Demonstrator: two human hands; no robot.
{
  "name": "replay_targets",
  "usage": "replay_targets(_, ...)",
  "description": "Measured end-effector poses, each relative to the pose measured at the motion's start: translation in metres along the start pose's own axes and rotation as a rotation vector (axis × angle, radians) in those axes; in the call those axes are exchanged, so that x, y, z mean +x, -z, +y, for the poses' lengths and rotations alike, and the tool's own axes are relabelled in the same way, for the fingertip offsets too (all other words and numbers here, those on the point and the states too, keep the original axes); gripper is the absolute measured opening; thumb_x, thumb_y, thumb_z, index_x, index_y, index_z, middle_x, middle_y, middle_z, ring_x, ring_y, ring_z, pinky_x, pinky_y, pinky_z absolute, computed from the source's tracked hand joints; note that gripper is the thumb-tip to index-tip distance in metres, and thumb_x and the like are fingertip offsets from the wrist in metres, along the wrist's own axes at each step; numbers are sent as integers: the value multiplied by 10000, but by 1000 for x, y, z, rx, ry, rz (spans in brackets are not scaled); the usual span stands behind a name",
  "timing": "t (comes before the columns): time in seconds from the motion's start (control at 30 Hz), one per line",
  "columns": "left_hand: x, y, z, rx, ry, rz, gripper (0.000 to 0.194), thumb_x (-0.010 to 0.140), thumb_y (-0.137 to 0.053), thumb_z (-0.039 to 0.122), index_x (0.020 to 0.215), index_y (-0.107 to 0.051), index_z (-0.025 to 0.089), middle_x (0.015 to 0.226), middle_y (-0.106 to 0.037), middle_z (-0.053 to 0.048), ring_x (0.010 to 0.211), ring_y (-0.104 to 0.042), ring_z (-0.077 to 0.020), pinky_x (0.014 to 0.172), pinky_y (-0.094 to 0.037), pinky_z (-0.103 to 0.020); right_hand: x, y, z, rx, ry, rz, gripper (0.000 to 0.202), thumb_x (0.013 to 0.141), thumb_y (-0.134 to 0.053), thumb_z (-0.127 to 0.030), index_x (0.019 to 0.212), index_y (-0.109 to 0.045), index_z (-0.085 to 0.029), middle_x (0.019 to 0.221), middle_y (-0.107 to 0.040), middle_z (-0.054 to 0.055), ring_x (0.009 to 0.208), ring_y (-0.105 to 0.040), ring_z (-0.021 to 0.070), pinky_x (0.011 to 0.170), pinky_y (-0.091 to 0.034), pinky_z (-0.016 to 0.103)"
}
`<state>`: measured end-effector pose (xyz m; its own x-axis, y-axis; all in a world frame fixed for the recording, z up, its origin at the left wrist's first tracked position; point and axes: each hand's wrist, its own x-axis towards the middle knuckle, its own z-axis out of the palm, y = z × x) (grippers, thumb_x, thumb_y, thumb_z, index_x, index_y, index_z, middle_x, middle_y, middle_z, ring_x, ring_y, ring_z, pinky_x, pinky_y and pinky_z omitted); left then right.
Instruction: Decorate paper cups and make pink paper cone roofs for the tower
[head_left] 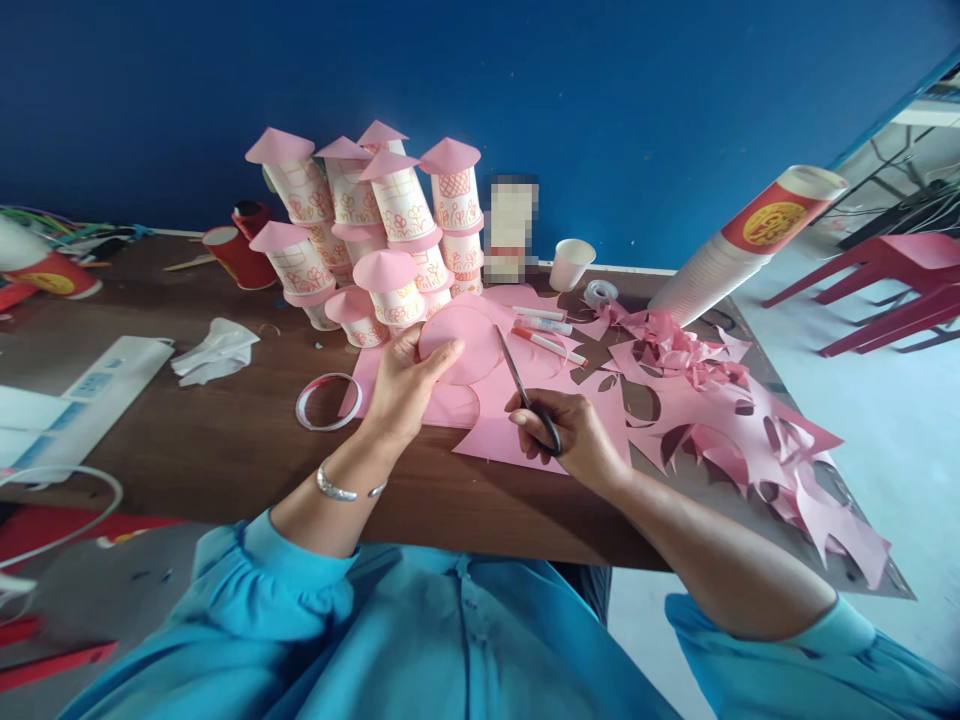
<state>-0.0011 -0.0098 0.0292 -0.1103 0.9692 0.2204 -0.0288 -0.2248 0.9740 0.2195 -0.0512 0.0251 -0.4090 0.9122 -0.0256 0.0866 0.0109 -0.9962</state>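
Observation:
My left hand (409, 385) pinches a round pink paper disc (466, 340) at its left edge, thumb on top. In my right hand (566, 430) is a pair of scissors (517, 372) with dark handles; its blades point up and left, their tip by the disc's right edge. The blades look closed together. Under both hands lie pink paper sheets (551, 455), some with curved cut edges. Just beyond the disc stand paper-cup towers (409, 215) with pink cone roofs and drawn flowers. Several markers (551, 340) lie on the paper to the right of the disc.
Pink offcuts (735, 420) spread over the table's right side. A tall stack of paper cups (739, 255) leans behind them. A white cup (572, 265) and a tape roll (600, 292) sit near the wall. Left are another tape roll (328, 402), crumpled tissue (216, 352) and a red cup (238, 258).

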Motion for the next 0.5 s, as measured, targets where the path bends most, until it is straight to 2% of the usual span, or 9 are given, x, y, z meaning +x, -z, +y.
replay_targets(0.27, 1, 3, -1, -86, 53, -19, 228, 810, -839, 390, 910, -748, 207, 873, -740, -20, 864, -675, -205, 840, -563, -345, -2, 0, 0, -24, -15, 3, 476, 952, -684, -645, 837, -665, -183, 581, -623, -19, 498, -549, 99, 420, -410, 198)
replay_targets(0.4, 1, 2, 3, -104, 53, -17, 252, 812, -841, 415, 941, -762, 213, 911, -766, -35, 939, -704, -231, 878, -582, -362, -1, 0, 0, -31, -25, 0, 486, 943, -687, -662, 846, -668, -186, 580, -619, -18, 502, -547, 103, 424, -410, 203)
replay_targets(0.5, 1, 2, 4, -90, 57, -2, 272, 801, -852, 441, 917, -763, 212, 898, -768, -40, 920, -709, -236, 855, -593, -366, -1, -1, -1, -13, -32, -5, 507, 920, -701, -685, 846, -669, -184, 569, -607, -20, 496, -532, 102, 423, -399, 206)
